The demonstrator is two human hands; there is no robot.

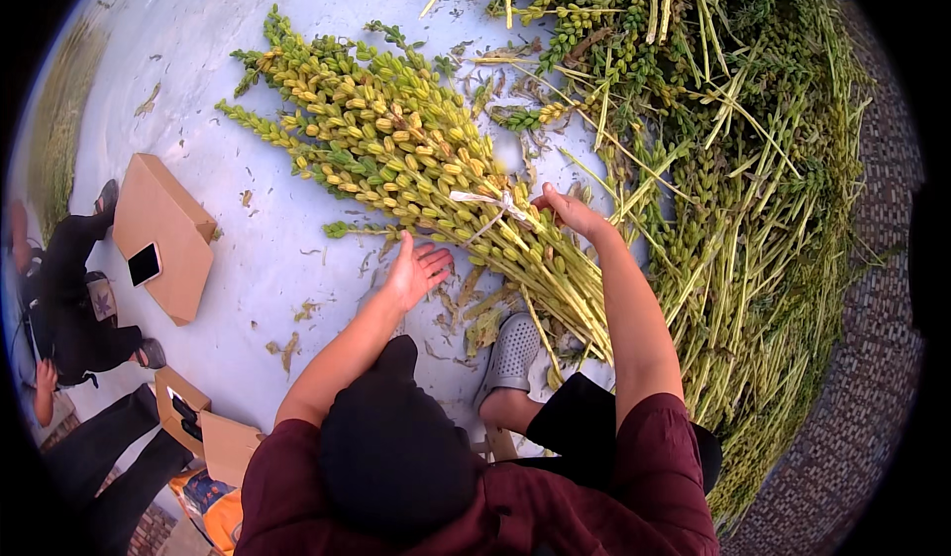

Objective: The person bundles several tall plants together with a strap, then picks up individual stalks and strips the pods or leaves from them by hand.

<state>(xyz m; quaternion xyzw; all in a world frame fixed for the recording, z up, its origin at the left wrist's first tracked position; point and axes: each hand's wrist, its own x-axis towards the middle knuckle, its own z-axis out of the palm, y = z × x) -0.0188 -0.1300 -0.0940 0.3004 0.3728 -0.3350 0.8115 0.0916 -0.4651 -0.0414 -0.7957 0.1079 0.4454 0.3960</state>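
A large bundle of sesame stalks with yellow-green seed pods lies slanting across the pale ground sheet, its bare stems towards the lower right. A whitish tie is knotted around it near the middle. My left hand is below the bundle, palm up with its fingers spread, and holds nothing. On the other side, my right hand is beside the bundle near the knot, thumb and fingers apart; part of it is hidden, and whether it touches the stalks I cannot tell.
A big heap of loose sesame stalks fills the right side. To the left are a cardboard box with a phone on it, an open carton, and parts of other people. A grey clog stands below the bundle.
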